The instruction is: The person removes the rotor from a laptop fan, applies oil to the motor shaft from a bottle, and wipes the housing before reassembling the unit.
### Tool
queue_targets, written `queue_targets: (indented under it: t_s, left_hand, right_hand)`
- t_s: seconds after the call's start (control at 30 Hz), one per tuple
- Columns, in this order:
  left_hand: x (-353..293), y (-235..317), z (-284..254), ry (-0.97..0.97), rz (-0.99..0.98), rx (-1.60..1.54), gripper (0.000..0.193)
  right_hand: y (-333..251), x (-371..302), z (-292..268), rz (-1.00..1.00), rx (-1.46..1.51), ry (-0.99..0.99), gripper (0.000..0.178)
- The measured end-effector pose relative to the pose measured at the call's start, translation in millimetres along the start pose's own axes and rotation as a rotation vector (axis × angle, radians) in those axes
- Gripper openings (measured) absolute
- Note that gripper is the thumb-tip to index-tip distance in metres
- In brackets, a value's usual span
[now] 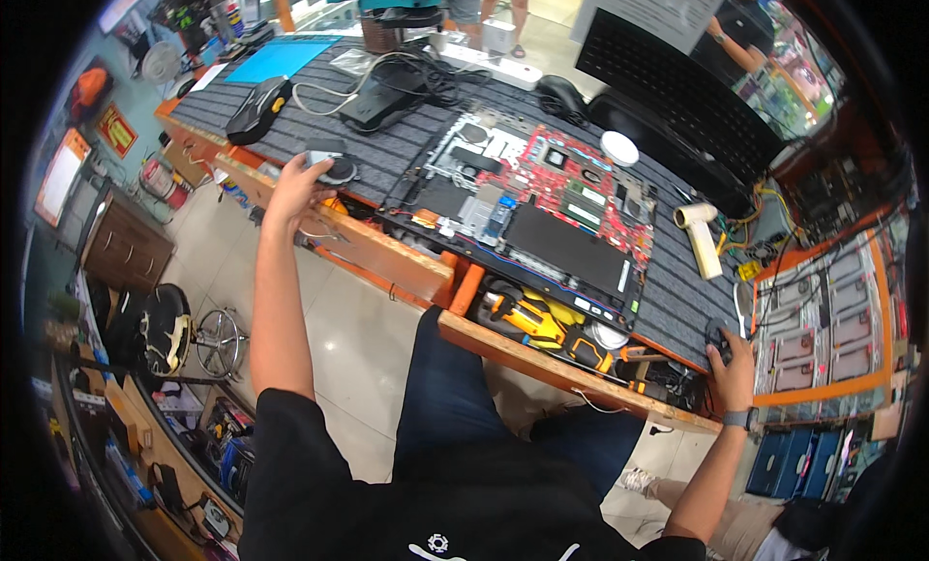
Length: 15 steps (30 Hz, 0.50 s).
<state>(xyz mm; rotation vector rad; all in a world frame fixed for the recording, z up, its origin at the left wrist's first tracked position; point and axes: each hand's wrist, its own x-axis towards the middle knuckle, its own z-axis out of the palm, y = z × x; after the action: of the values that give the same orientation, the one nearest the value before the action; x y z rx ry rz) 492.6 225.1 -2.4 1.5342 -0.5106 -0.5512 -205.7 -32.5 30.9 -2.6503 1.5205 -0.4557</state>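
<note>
An opened laptop lies on the striped grey bench mat, its red circuit board and black battery exposed. At the bench's left front edge, my left hand has its fingers closed at a small dark round object with a silvery part; its kind is unclear. My right hand is at the right front corner, fingers bent around a small black item that I cannot make out. Below the laptop, a partly open drawer holds yellow and black tools. Another open drawer front stands under my left hand.
A dark screen stands at the back right. A cream handheld tool and a white round lid lie right of the laptop. A black case, a blue sheet and cables occupy the far left. People stand beyond the bench.
</note>
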Motion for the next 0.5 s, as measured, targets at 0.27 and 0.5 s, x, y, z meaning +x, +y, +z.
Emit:
queue_targets:
  t_s: [0.27,0.5]
  left_hand:
    - [20,-3,-13,0.189,0.183,0.559,0.052]
    - [8,-9,-27,0.198,0.388,0.607,0.043]
  right_hand:
    - [-18,16,-3,-0.236,-0.176,0.030,0.012]
    - [-131,56,-52,-0.222,-0.013,0.370,0.008]
